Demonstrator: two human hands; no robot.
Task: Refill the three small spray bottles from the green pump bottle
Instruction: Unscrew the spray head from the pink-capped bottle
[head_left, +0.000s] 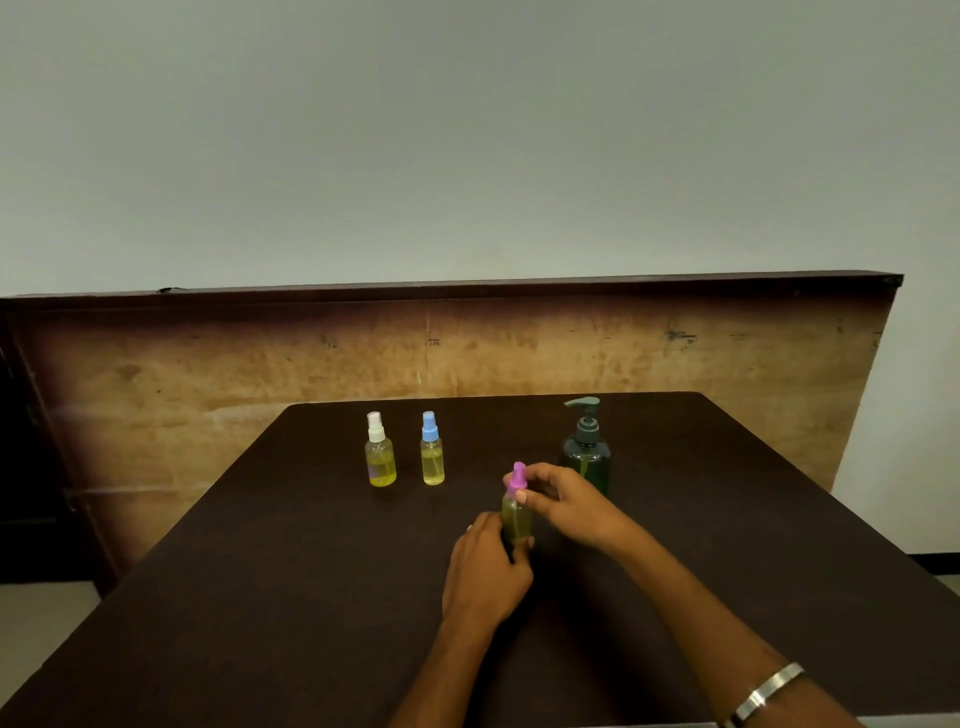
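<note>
A dark brown surface (260, 597) stands in front of a worn wooden board (260, 374) and a plain pale wall (467, 130). The left hand (485, 566) fingers wrap the pink-topped spray bottle (516, 514) low down, and the right hand (563, 501) fingers pinch its pink top (518, 475). The white-topped bottle (380, 457) and blue-topped bottle (431, 456) stand further back to the left, with the green pump bottle (586, 452) just behind the hands.

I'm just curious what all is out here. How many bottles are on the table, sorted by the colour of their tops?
White-topped spray bottle: 1
Blue-topped spray bottle: 1
Pink-topped spray bottle: 1, held by the left hand at its body and the right hand at its top
Green pump bottle: 1
Total: 4 bottles on the dark table
</note>
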